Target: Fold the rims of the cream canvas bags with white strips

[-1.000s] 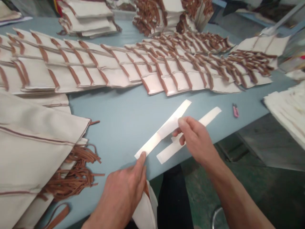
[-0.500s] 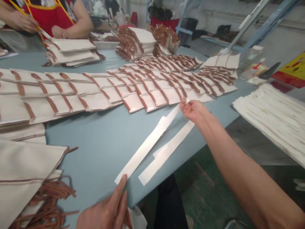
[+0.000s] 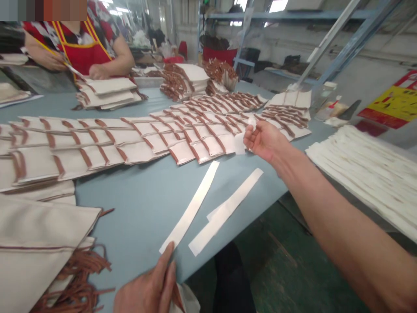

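My left hand point(image 3: 146, 284) presses its index fingertip on the near end of a white strip point(image 3: 195, 202), which lies slantwise on the table. The other fingers are curled round a cream piece with brown edging point(image 3: 186, 300), mostly hidden below the hand. My right hand point(image 3: 262, 141) is raised above the far side, pinching a thin, whitish, peeled-off backing paper point(image 3: 240, 143). A second white strip point(image 3: 233, 202) lies to the right of the first, with a bit of backing sticking out at its left edge.
Overlapping cream panels with brown edges point(image 3: 137, 141) run across the blue-grey table point(image 3: 130, 208). Cream panels and brown cords point(image 3: 78, 269) lie at the near left. A stack of white sheets point(image 3: 365, 174) stands at right. Across the table a person in a red apron point(image 3: 86, 56) works.
My right hand has pulled the backing paper up and away from the first strip, whose far end is now free. The left fingertip stays on the near end. The view has tilted upward.
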`<action>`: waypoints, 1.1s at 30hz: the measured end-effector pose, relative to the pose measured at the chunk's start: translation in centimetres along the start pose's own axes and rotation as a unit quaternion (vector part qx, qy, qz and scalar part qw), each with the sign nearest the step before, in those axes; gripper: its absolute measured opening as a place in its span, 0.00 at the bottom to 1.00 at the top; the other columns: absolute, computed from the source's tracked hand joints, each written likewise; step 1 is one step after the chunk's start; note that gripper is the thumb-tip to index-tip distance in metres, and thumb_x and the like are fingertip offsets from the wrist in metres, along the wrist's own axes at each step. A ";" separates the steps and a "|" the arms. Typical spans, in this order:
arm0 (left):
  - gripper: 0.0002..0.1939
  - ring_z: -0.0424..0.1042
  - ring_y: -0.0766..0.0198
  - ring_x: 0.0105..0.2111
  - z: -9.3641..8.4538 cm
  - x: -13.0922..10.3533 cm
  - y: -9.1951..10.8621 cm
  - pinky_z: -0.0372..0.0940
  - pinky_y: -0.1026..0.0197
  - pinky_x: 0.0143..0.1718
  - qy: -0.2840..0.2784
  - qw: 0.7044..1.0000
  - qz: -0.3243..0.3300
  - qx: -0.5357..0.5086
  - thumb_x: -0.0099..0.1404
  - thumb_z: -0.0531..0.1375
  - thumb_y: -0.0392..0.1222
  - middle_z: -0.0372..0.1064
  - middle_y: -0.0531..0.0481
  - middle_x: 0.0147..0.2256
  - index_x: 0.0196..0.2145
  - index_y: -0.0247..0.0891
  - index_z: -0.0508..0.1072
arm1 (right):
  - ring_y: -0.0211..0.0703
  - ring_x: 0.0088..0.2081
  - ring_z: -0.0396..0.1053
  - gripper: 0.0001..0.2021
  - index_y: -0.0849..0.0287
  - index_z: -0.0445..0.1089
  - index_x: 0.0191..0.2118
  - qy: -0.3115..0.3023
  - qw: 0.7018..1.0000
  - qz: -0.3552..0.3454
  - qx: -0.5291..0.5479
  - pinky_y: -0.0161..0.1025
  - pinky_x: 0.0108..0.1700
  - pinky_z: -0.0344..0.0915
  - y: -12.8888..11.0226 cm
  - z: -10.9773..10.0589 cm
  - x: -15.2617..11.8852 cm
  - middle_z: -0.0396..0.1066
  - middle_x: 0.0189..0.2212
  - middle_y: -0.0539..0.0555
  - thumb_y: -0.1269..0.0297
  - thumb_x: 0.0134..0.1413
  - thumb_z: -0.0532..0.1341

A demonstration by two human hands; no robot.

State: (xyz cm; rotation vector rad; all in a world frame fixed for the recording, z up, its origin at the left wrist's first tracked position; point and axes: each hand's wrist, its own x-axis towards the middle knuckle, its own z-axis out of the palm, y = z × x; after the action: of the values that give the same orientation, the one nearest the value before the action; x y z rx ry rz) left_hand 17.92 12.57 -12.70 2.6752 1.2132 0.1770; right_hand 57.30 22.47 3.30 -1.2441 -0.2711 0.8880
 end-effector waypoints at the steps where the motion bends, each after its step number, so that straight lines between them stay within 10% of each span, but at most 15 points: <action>1: 0.22 0.82 0.57 0.21 0.1 0.0 0.1 0.67 0.65 0.21 0.012 1.000 -0.010 -0.007 0.77 0.51 0.39 0.81 0.51 0.23 0.63 0.36 0.73 | 0.30 0.16 0.64 0.17 0.59 0.65 0.30 -0.024 1.000 0.001 -0.017 0.25 0.20 0.67 -0.4 0.9 -1.5 0.65 0.18 0.43 0.71 0.73 0.49; 11: 0.27 0.78 0.58 0.24 -2.9 -1.0 0.0 0.70 0.63 0.25 0.127 0.923 -0.113 -0.345 0.76 0.50 0.55 0.78 0.53 0.23 0.55 0.34 0.79 | 0.31 0.14 0.57 0.26 0.56 0.64 0.28 -0.329 0.912 0.019 -0.243 0.30 0.19 0.67 -0.3 5.6 -18.9 0.60 0.17 0.41 0.36 0.57 0.64; 20: 0.26 0.62 0.69 0.16 -6.9 -3.1 0.9 0.57 0.68 0.21 0.203 0.926 -0.020 -0.318 0.71 0.58 0.46 0.58 0.65 0.17 0.62 0.30 0.71 | 0.28 0.15 0.52 0.29 0.55 0.62 0.29 -0.487 0.828 0.125 -0.248 0.28 0.19 0.62 2.5 6.3 -27.7 0.55 0.17 0.39 0.32 0.51 0.67; 27: 0.34 0.63 0.70 0.17 -8.1 -6.6 3.4 0.57 0.69 0.22 0.295 0.881 0.076 -0.362 0.70 0.60 0.33 0.64 0.64 0.21 0.70 0.40 0.57 | 0.29 0.17 0.54 0.25 0.57 0.64 0.29 -0.396 0.892 0.195 -0.094 0.29 0.21 0.63 9.6 5.9 -26.5 0.58 0.19 0.39 0.43 0.49 0.74; 33: 0.12 0.73 0.66 0.23 -8.9 -9.4 3.3 0.66 0.68 0.26 0.176 0.841 -0.035 -0.510 0.72 0.58 0.41 0.77 0.53 0.26 0.34 0.41 0.81 | 0.28 0.18 0.47 0.26 0.56 0.62 0.33 -0.318 0.910 0.266 -0.009 0.28 0.21 0.58 15.9 2.9 -27.6 0.53 0.20 0.37 0.40 0.48 0.72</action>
State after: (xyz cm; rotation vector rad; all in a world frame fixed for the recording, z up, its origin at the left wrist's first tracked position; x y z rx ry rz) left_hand 12.47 4.56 -3.57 1.6769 0.8906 1.0156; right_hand 30.68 5.70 -2.40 -1.0213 -0.4662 1.7718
